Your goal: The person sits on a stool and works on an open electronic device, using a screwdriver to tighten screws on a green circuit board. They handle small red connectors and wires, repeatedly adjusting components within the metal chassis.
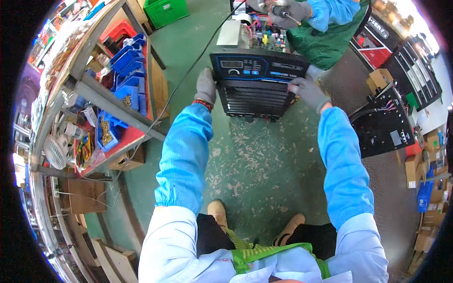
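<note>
Between my hands stands a black electrical machine (257, 96), with a small display, a knob and louvred slots on its front. Its cover is off, and circuit boards (269, 41), wires and a pale metal box show behind the panel. My left hand (206, 86), in a grey glove, grips the panel's left edge. On the right edge, the gloved fingers of my right hand (309, 92) are closed near the panel's middle. Across the machine, a co-worker's gloved hand (292, 10) holds a screwdriver (293, 19) above the exposed parts; the other hand is partly cut off.
At left stands a metal-framed bench (101, 96) with blue bins (125, 99) of small parts and a fan (55, 152). A black cable (181, 80) hangs between bench and machine. A black panel with wires (384, 120) lies at right; a green crate (165, 10) is far off.
</note>
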`<state>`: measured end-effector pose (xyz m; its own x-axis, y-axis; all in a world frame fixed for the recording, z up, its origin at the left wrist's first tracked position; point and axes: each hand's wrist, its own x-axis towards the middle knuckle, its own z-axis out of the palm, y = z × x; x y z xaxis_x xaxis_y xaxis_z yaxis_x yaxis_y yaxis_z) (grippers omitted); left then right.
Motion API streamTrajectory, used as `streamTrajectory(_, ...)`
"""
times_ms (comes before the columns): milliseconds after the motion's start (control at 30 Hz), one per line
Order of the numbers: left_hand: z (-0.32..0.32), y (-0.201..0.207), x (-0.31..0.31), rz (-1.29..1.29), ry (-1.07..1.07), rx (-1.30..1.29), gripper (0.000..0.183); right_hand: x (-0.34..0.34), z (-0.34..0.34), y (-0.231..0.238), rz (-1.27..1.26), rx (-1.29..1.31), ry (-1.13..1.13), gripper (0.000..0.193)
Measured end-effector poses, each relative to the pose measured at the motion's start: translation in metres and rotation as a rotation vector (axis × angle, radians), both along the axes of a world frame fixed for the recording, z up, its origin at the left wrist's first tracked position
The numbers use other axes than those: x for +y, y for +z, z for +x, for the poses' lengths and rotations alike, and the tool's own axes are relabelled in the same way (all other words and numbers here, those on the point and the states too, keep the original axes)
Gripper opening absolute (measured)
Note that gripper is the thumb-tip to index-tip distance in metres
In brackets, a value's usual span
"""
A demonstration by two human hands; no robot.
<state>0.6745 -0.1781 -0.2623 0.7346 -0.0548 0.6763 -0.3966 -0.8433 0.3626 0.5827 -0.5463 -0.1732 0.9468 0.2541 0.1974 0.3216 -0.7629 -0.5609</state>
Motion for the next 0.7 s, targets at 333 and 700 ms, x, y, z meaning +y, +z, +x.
streamTrajectory(333, -0.142, 0.002, -0.023, -0.771, -0.407, 0.665, 0.037, -0.044, -0.121, 0.013, 0.067, 0.167, 0.008, 0.033)
streamTrajectory(700, -0.356, 0.061, -0.108, -0.744, -0.122, 0.524, 0.037, -0.085, -0.28, 0.024, 0.051, 0.352, -0.096, 0.028)
